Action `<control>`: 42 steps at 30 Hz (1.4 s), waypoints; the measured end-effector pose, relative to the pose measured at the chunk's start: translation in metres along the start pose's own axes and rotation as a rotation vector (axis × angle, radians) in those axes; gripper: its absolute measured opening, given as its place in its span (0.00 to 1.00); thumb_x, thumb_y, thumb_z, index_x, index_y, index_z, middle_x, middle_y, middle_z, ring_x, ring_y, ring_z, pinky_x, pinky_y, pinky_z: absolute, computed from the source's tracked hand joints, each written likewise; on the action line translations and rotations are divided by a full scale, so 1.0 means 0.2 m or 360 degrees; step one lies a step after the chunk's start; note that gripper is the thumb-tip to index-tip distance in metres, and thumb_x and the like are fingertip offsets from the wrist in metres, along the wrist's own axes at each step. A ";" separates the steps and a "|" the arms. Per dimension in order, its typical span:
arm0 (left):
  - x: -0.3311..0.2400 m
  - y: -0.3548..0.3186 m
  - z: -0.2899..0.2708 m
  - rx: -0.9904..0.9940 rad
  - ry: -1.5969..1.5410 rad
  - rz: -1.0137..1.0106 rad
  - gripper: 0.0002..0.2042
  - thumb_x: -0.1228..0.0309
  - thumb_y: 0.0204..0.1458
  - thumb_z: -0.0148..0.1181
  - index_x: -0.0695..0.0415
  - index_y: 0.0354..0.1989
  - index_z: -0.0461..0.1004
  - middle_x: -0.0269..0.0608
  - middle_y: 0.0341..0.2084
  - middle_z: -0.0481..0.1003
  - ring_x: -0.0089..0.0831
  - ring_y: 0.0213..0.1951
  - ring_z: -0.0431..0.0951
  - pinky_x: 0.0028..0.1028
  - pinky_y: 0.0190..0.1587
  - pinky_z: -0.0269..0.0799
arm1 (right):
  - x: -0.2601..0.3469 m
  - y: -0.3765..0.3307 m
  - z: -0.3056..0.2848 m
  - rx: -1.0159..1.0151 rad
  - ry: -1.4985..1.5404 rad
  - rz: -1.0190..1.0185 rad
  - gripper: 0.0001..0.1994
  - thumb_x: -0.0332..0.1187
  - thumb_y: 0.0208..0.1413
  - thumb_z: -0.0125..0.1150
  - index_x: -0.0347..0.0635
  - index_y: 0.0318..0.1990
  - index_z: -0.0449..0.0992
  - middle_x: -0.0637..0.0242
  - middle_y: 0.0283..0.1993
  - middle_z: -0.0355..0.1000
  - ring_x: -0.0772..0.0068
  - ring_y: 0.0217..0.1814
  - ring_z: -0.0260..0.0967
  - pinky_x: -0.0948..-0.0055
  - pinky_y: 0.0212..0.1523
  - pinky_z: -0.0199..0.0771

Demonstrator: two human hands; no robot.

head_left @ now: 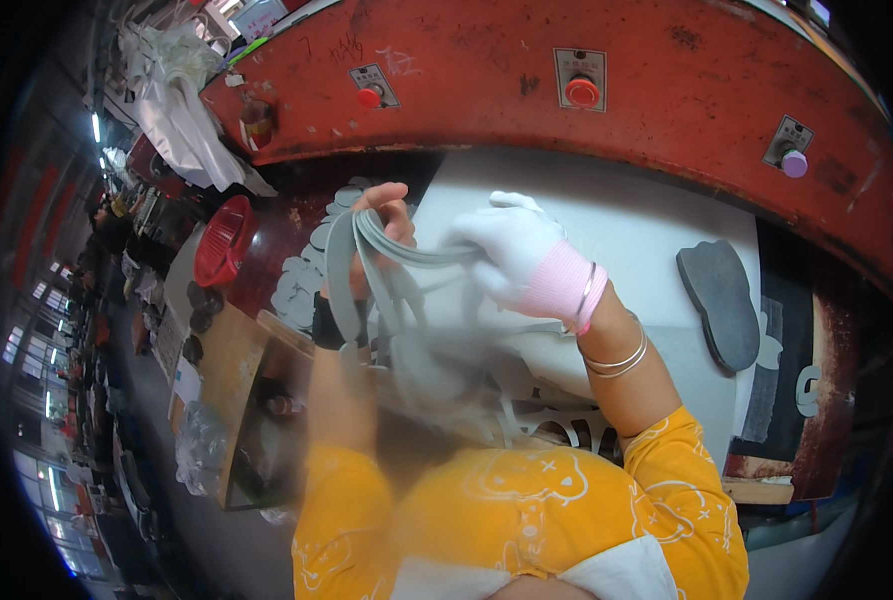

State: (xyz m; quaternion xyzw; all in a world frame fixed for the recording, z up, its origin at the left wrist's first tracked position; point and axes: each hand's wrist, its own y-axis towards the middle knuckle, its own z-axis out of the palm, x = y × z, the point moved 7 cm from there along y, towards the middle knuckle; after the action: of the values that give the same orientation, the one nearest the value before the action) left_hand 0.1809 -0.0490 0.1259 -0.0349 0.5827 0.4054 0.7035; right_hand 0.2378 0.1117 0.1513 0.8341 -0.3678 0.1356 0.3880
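Note:
Between my two hands stretches a bundle of thin grey foam strips (416,255), curved and layered, like leftover sheet with shapes cut out. My left hand (391,215), bare with a black band at its wrist, has its fingers hooked round the bundle. My right hand (511,245) wears a white glove with a pink cuff and grips the strips' other end. Loose grey webbing hangs below, smeared by motion, over my lap. At the right of the white board (606,215) rests a dark grey sole-shaped block (718,305).
A red machine beam (466,75) spans the back, carrying red push buttons (582,93) and a purple knob (793,163). Several grey cut pieces (296,290) lie piled at the left, beside a red plastic basket (224,240). White plastic sheeting (181,120) hangs at the far left.

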 end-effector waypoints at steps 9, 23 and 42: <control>-0.09 0.02 0.02 -0.0442 0.0761 -0.0021 0.22 0.79 0.53 0.57 0.60 0.59 0.67 0.29 0.27 0.65 0.17 0.28 0.68 0.17 0.33 0.70 | -0.02 -0.03 0.05 0.0379 0.0768 0.0298 0.11 0.30 0.54 0.54 0.37 0.43 0.75 0.54 0.32 0.75 0.55 0.35 0.73 0.63 0.41 0.72; -0.03 0.04 -0.01 -0.0241 0.0345 0.0065 0.22 0.73 0.56 0.58 0.63 0.59 0.65 0.37 0.29 0.72 0.19 0.24 0.72 0.17 0.26 0.70 | -0.01 -0.06 0.06 0.0713 0.1335 0.0091 0.20 0.31 0.53 0.55 0.34 0.54 0.71 0.65 0.40 0.73 0.75 0.39 0.67 0.72 0.44 0.71; -0.16 0.02 -0.04 -0.0653 0.0486 0.0199 0.20 0.78 0.56 0.52 0.64 0.58 0.64 0.33 0.28 0.74 0.20 0.26 0.77 0.17 0.24 0.71 | 0.11 -0.03 0.22 0.0372 0.1451 0.0052 0.20 0.37 0.51 0.64 0.34 0.49 0.72 0.58 0.34 0.75 0.68 0.37 0.72 0.67 0.44 0.72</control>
State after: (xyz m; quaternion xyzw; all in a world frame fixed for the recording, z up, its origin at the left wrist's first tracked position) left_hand 0.1722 -0.0682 0.1525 -0.2015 0.5887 0.5479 0.5591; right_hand 0.2549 0.0688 0.1304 0.7216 -0.1553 0.5348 0.4112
